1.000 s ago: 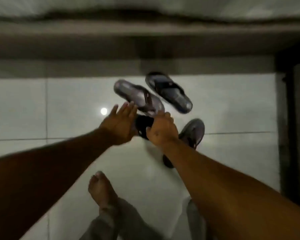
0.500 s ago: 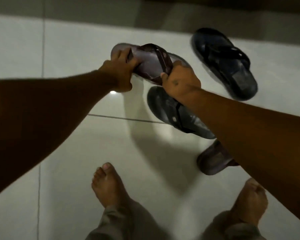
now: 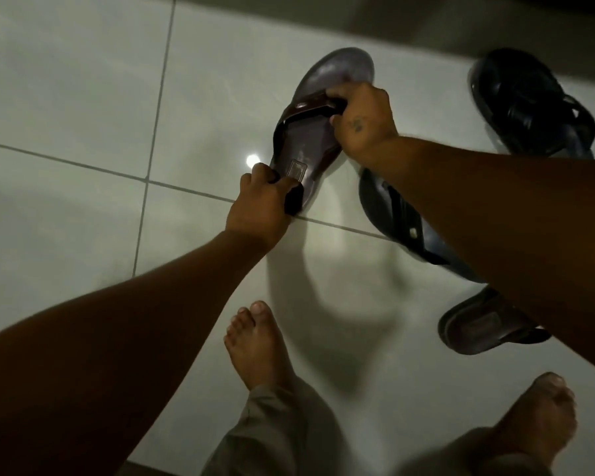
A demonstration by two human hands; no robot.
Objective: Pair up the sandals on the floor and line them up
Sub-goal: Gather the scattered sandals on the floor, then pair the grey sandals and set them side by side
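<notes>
L hand [image 3: 260, 204]: grip clenched on heel of brown sandal [image 3: 310, 146]
R hand [image 3: 363, 120]: grip clenched on its strap
Other sandals: 3, on floor [image 3: 66, 97] to the right

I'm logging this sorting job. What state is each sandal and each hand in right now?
Brown sandal: held by both hands, strap up.
Left hand: grip shut on its heel end.
Right hand: grip shut on its strap.
Dark strapped sandal: on the floor, partly hidden by the right arm.
Black sandal: on the floor, untouched.
Brown heel-end sandal: on the floor, partly hidden.
</notes>
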